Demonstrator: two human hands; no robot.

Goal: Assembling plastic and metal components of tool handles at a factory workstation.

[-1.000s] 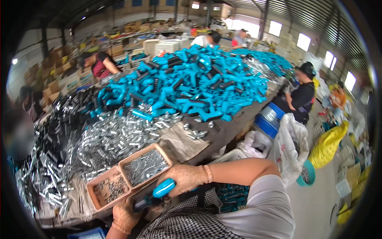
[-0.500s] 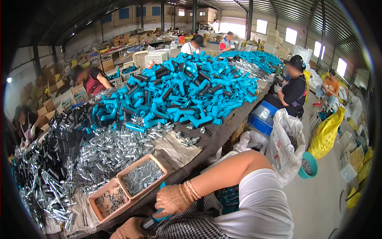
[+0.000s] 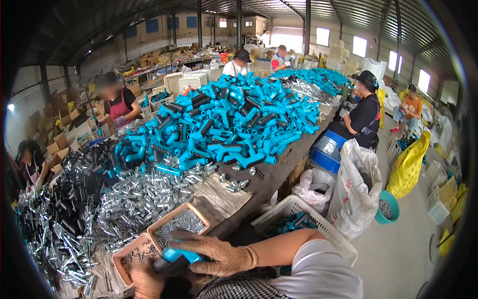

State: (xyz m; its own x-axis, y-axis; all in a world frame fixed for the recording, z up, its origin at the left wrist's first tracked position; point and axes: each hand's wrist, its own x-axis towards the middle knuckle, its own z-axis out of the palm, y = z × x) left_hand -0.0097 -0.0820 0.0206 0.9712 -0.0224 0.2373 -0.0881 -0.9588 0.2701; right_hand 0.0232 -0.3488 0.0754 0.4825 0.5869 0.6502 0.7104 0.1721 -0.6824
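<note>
My right hand [image 3: 221, 253], in a brownish patterned glove, is closed around a blue and black plastic pistol-grip part [image 3: 177, 255], its black end toward the left. My left hand [image 3: 145, 280], also gloved, is smeared by motion just below that black end. Whether its fingers touch or hold anything cannot be made out. Beyond my hands stand two joined pinkish trays: the farther tray [image 3: 203, 213] holds thin metal pins, and the nearer tray [image 3: 118, 263] holds small metal pieces, partly hidden by my left hand.
A large heap of blue pistol-grip parts [image 3: 234, 124] covers the table, with shiny metal cylinders [image 3: 144, 194] and black parts [image 3: 64, 174] at left. Right of me stand a white crate [image 3: 343, 244], a white sack [image 3: 351, 199] and a teal basin [image 3: 393, 212]. Several people sit around the table.
My right hand has lifted the pistol-grip part up and left, toward the trays. The left hand has risen beside it. The view has shifted, showing more of the white crate.
</note>
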